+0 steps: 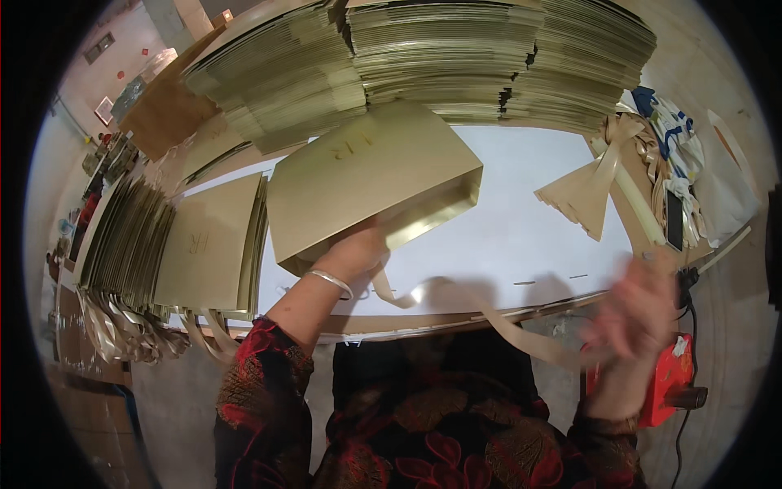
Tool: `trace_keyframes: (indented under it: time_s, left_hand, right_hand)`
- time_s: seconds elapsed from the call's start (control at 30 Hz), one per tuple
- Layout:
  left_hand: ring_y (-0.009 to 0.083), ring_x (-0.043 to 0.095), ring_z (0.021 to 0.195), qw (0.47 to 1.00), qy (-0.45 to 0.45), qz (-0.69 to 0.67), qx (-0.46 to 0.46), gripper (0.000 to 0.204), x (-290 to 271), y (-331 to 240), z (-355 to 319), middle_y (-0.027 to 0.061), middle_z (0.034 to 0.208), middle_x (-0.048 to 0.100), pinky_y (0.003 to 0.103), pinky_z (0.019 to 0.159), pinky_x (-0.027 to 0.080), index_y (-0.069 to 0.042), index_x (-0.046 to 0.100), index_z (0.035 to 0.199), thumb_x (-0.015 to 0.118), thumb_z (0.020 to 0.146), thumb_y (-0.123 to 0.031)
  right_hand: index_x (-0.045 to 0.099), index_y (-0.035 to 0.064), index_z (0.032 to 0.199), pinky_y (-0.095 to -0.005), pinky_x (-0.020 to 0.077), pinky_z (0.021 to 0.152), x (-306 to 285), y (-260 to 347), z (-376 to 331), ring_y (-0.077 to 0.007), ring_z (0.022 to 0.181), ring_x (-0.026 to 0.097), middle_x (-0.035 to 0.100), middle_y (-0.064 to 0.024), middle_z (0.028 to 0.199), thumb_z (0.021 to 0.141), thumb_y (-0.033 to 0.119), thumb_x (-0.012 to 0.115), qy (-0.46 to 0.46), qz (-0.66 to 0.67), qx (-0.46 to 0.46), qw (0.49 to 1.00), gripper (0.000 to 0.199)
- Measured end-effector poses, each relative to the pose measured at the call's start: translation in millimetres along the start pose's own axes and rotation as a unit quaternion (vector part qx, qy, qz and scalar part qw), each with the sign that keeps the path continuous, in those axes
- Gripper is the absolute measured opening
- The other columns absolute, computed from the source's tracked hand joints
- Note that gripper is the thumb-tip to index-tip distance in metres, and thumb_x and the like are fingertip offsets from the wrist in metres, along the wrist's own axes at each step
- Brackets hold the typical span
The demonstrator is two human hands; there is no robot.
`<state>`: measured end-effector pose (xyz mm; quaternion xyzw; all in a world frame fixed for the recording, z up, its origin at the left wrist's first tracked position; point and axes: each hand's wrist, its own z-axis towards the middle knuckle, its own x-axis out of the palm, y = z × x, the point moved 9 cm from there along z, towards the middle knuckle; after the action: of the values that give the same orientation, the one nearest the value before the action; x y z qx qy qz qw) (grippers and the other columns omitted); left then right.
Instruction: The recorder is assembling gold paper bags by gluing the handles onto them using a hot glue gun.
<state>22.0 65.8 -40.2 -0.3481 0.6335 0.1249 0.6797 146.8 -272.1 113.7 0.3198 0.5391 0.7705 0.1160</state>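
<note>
While the right hand (631, 314) blurs low at the worktop's (521, 212) near edge, apparently pulling the cream ribbon (521, 334) taut (finger state can't be told through the blur), the ribbon could slip out of the bag or tear its hole if tugged too hard. The left hand (354, 254), wrist bent up with a bangle (330, 281), has its fingers closed around the bottom of the gold paper bag (366, 183), held tilted above the white worktop; beyond sit stacks of flat gold bags (423, 57).
</note>
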Motion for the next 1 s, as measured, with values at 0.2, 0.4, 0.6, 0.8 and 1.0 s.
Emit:
trace_keyframes:
  time_s: [0.2, 0.4, 0.6, 0.8, 1.0]
  left_hand:
    - [0.0403, 0.061, 0.096, 0.988, 0.120, -0.093, 0.029, 0.044, 33, -71, 30, 0.0267, 0.096, 0.063, 0.044, 0.088, 0.047, 0.000, 0.054, 0.122, 0.062, 0.081, -0.014]
    - [0.0239, 0.060, 0.098, 0.947, 0.186, -0.262, -0.015, 0.045, 33, -73, 43, 0.0149, 0.107, 0.065, 0.033, 0.088, 0.045, 0.000, 0.059, 0.121, 0.068, 0.080, -0.015]
    - [0.0247, 0.059, 0.099, 0.919, 0.171, -0.347, -0.072, 0.044, 21, -57, 42, 0.0140, 0.107, 0.065, 0.034, 0.089, 0.044, 0.002, 0.059, 0.121, 0.067, 0.080, -0.014]
    - [0.0236, 0.058, 0.100, 0.887, 0.224, -0.398, -0.074, 0.043, 26, -65, 40, 0.0131, 0.107, 0.065, 0.033, 0.091, 0.042, 0.003, 0.060, 0.119, 0.066, 0.080, -0.012]
    - [0.0223, 0.058, 0.095, 0.896, 0.207, -0.390, -0.048, 0.040, 19, -74, 33, 0.0119, 0.104, 0.065, 0.032, 0.089, 0.043, 0.002, 0.060, 0.117, 0.066, 0.080, -0.011]
  right_hand:
    - [0.056, 0.0026, 0.092, -0.0283, 0.0485, 0.045, 11, -198, 85, -0.0123, 0.053, 0.054, 0.054, -0.0025, 0.067, 0.092, 0.015, 0.055, 0.039, -0.259, 0.205, 0.943, 0.012]
    - [0.055, 0.0000, 0.093, -0.0328, 0.0463, 0.045, 26, -222, 94, -0.0159, 0.048, 0.055, 0.055, -0.0060, 0.060, 0.094, 0.020, 0.051, 0.019, -0.287, 0.225, 0.931, 0.020]
    - [0.053, -0.0024, 0.092, -0.0344, 0.0465, 0.047, 35, -221, 95, -0.0183, 0.048, 0.056, 0.057, -0.0098, 0.061, 0.092, 0.019, 0.047, -0.010, -0.271, 0.212, 0.939, 0.022]
    - [0.052, -0.0030, 0.090, -0.0335, 0.0451, 0.047, 35, -218, 95, -0.0167, 0.049, 0.056, 0.057, -0.0100, 0.063, 0.092, 0.019, 0.047, -0.011, -0.247, 0.208, 0.946, 0.022]
    - [0.053, -0.0020, 0.090, -0.0312, 0.0456, 0.049, 47, -222, 96, -0.0155, 0.050, 0.056, 0.058, -0.0081, 0.063, 0.094, 0.019, 0.048, 0.018, -0.222, 0.235, 0.946, 0.022]
